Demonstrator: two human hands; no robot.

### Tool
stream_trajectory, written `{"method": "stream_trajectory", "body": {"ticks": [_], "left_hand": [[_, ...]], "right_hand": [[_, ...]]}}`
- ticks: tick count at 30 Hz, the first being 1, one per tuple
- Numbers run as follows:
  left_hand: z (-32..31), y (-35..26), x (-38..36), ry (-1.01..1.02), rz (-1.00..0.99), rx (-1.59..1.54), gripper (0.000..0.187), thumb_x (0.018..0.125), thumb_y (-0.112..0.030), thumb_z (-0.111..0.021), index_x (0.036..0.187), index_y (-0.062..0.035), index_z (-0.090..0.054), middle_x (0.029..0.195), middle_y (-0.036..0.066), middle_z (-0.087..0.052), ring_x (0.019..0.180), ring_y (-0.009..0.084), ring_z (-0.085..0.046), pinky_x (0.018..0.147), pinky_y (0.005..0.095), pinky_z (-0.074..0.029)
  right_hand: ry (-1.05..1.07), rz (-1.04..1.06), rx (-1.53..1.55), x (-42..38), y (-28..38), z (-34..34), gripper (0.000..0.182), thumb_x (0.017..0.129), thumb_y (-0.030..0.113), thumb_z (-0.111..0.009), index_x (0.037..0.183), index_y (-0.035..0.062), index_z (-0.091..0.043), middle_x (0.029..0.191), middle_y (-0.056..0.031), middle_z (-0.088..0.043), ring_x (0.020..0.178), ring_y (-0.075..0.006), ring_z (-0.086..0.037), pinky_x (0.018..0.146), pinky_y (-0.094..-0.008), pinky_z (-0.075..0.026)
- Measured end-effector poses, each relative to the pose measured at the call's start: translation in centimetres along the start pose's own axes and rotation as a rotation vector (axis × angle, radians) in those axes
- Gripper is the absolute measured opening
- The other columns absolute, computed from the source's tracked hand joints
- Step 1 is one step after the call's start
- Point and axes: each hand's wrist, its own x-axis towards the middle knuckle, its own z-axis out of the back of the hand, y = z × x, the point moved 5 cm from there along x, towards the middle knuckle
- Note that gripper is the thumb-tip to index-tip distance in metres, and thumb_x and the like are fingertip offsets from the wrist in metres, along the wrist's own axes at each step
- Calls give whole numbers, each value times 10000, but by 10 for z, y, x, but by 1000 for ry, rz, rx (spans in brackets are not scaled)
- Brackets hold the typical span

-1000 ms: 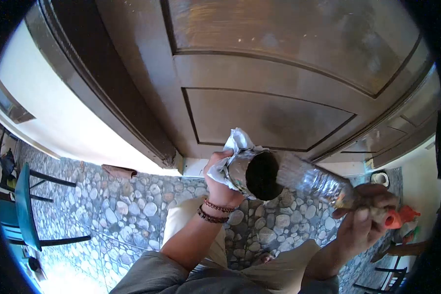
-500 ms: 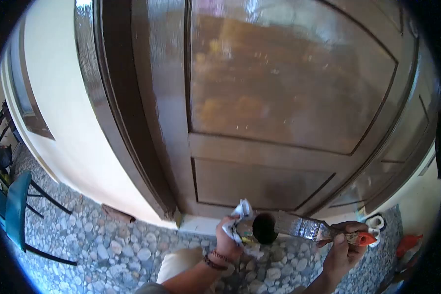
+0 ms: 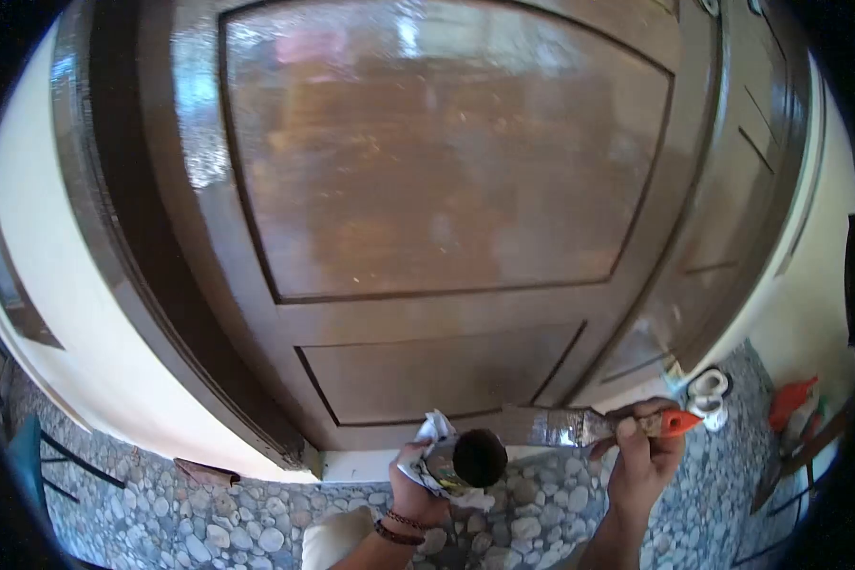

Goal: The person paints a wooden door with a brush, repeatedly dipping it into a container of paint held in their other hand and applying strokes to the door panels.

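My left hand [image 3: 411, 486] is wrapped round a small can of dark paint [image 3: 481, 458], with a crumpled white cloth or paper [image 3: 434, 429] between palm and can. The can's dark mouth faces me. In my right hand [image 3: 641, 451] is a paintbrush [image 3: 575, 427] with an orange-tipped handle and a metal ferrule. Its bristles point left, just above and to the right of the can's mouth. Behind both hands stands a brown panelled door [image 3: 437, 313], its upper panel glossy with reflections.
A pebbled floor [image 3: 256, 532] lies below the door. A chair [image 3: 30, 465] stands at the left and a flat brown piece [image 3: 207, 472] lies near the wall. White shoes [image 3: 708, 394] and an orange bag [image 3: 790, 401] are at the right.
The view has turned to the right, so the door shifts left. The brush has come away from the can's mouth to its upper right; both hands keep their holds.
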Motion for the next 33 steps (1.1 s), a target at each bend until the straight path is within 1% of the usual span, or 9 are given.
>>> {"method": "stream_trajectory", "body": {"ticks": [8,10,12,14,20,22,26,28,33], "left_hand": [[0,-1,6,22,-70,42,400,820,-327,-449,1037,-11,-562,936,125,-645,850,265,-631,784,393,-523],[2,4,6,69,-53,-104,379,818,-337,-461,1005,-30,-580,913,108,-646,837,250,-632,770,380,-526],[12,-4,6,-59,-237,176,355,810,-336,-475,974,-44,-591,892,91,-644,826,235,-624,762,373,-514],[19,5,13,-47,-50,-89,350,814,-341,-484,975,-45,-583,883,84,-640,818,230,-612,763,360,-495],[7,0,8,-52,-43,-150,298,784,-246,-522,961,-11,-566,873,112,-621,822,256,-598,767,366,-483],[-5,-4,3,75,-30,-180,347,775,-239,-517,1026,0,-545,911,126,-619,867,279,-597,831,384,-473],[-6,-5,4,162,26,-238,399,759,-235,-525,1078,6,-524,947,141,-610,906,306,-589,877,410,-457],[11,-6,14,-12,-58,-10,508,742,-386,-487,1033,28,-536,969,224,-607,885,356,-598,814,441,-486],[14,-4,16,71,-7,-44,604,712,-411,-499,1089,60,-505,1004,273,-582,901,399,-587,823,457,-484]], "right_hand": [[-54,-41,11,0,1,-2,290,741,64,-684,946,-5,-489,803,-135,-574,562,-170,-563,442,-284,-501],[25,11,-58,-4,1,-2,256,809,79,-591,1018,-10,-474,873,-147,-577,592,-176,-568,405,-269,-482],[167,-18,-22,-8,4,-13,249,811,82,-585,1014,-17,-481,879,-166,-565,598,-177,-565,399,-249,-476],[201,83,-75,-13,10,-22,235,817,93,-580,1000,-21,-486,884,-189,-554,604,-172,-562,378,-220,-466],[122,-16,-86,-28,12,-30,355,668,99,-753,899,32,-491,758,-164,-579,605,-207,-597,501,-260,-487],[365,102,-294,-29,14,-38,299,651,80,-758,842,36,-532,745,-133,-590,636,-221,-604,570,-269,-480],[445,145,-313,-34,5,-48,298,616,5,-759,854,24,-580,780,-111,-626,676,-219,-626,614,-290,-500],[472,145,-288,-34,3,-49,322,614,-9,-762,885,29,-592,793,-118,-635,690,-207,-632,618,-287,-505],[574,81,-415,-37,-1,-59,322,635,33,-778,900,39,-596,780,-117,-632,680,-204,-637,596,-279,-506]]}}
